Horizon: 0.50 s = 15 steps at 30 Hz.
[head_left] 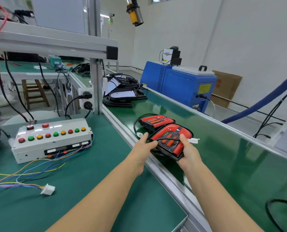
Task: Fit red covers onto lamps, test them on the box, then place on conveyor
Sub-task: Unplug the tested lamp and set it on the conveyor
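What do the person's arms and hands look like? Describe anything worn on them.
Both forearms are bare as far as the frame shows, with no sleeves in view. The left hand and right hand wear no gloves. No watch, bracelet, ring or wrist strap is visible, and no cable is attached to either arm.

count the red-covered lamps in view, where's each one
2. One lamp is held by the left hand and right hand over the near edge of the conveyor. The other lamp lies on the belt just behind it. More may be hidden.
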Tool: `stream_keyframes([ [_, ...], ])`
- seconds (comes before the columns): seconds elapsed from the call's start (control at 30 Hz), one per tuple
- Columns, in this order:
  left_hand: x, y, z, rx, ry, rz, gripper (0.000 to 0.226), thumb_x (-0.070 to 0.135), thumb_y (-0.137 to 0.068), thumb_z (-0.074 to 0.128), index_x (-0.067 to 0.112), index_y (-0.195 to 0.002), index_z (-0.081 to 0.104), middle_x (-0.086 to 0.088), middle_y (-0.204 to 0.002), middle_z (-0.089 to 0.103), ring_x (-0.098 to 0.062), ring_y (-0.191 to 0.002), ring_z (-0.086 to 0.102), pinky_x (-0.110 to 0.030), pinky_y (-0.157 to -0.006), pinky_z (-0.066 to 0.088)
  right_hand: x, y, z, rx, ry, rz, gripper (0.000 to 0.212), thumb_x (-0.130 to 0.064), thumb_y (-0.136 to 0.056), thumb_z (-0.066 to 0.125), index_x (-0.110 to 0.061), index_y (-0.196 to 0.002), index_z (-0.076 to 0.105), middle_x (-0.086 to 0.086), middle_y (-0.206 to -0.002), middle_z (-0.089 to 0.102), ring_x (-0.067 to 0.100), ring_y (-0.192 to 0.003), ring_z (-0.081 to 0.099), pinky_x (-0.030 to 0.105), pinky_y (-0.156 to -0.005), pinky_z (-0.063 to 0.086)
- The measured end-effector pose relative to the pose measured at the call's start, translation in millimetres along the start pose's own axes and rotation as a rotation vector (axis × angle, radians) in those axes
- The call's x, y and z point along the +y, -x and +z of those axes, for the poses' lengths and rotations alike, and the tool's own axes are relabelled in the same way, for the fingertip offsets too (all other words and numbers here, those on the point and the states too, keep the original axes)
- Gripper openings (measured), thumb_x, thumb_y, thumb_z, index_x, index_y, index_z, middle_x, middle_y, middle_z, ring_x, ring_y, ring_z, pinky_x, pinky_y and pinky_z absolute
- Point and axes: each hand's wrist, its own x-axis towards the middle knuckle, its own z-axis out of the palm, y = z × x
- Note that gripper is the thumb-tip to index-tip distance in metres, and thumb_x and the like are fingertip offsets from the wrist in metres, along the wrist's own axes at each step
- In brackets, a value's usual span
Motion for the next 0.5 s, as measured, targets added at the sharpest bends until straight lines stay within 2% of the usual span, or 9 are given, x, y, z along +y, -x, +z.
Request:
stream_keyframes([
  [0.07,-1,-1,5,-0.036,-0.112,0.037,0.066,0.012,-0.097,0.051,0.029,-0.151,0.018,0.006,-0.154,0.026,-0.009,-0.129,0.032,-0.028,-0.107,0.021,-3,-8,0,0.027,-0.005,-0.009,0.040,-0.022,-0.094,0.063,-0.008,-0.130,0.053,0.019,-0.121,0.065,0.036,-0.101,0.066,0.048,-0.072,0.054],
  [0.2,-8,-8,13,-0.071,-0.545,0.199,0.069,0.009,-0.096,0.049,0.034,-0.151,0.016,0.009,-0.160,-0.005,-0.011,-0.145,0.007,-0.023,-0.110,0.016,-6,-20,1,0.068,0.006,-0.036,0.039,-0.021,-0.094,0.063,-0.008,-0.130,0.054,0.020,-0.120,0.065,0.037,-0.105,0.065,0.052,-0.083,0.053],
  [0.27,-12,-12,15,-0.094,-0.799,0.267,0.068,0.011,-0.096,0.049,0.035,-0.150,0.016,0.006,-0.160,-0.009,-0.013,-0.146,0.000,-0.035,-0.118,0.013,-7,-26,1,0.083,0.021,-0.048,0.038,-0.021,-0.094,0.063,-0.007,-0.129,0.054,0.021,-0.120,0.065,0.038,-0.105,0.065,0.054,-0.091,0.051],
  [0.33,-16,-15,18,-0.122,-1.003,0.297,0.068,0.014,-0.096,0.048,0.038,-0.150,0.014,0.004,-0.160,-0.011,-0.016,-0.146,-0.003,-0.042,-0.119,0.009,-8,-32,0,0.101,0.040,-0.053,0.032,-0.022,-0.094,0.063,-0.006,-0.121,0.057,0.020,-0.118,0.066,0.037,-0.105,0.065,0.055,-0.094,0.050],
  [0.4,-20,-19,20,-0.151,-1.121,0.306,0.068,0.016,-0.097,0.046,0.040,-0.150,0.012,0.003,-0.159,-0.013,-0.017,-0.146,-0.003,-0.043,-0.119,0.007,-9,-37,-1,0.117,0.068,-0.054,0.020,-0.024,-0.094,0.063,-0.008,-0.105,0.059,0.019,-0.114,0.067,0.036,-0.105,0.065,0.054,-0.096,0.050],
  [0.5,-25,-26,23,-0.187,-1.207,0.300,0.068,0.019,-0.097,0.045,0.038,-0.151,0.009,0.001,-0.160,-0.013,-0.019,-0.146,-0.004,-0.043,-0.119,0.007,-10,-45,0,0.117,0.101,-0.049,0.019,-0.027,-0.093,0.064,-0.009,-0.095,0.059,0.018,-0.109,0.068,0.035,-0.103,0.066,0.052,-0.096,0.050],
])
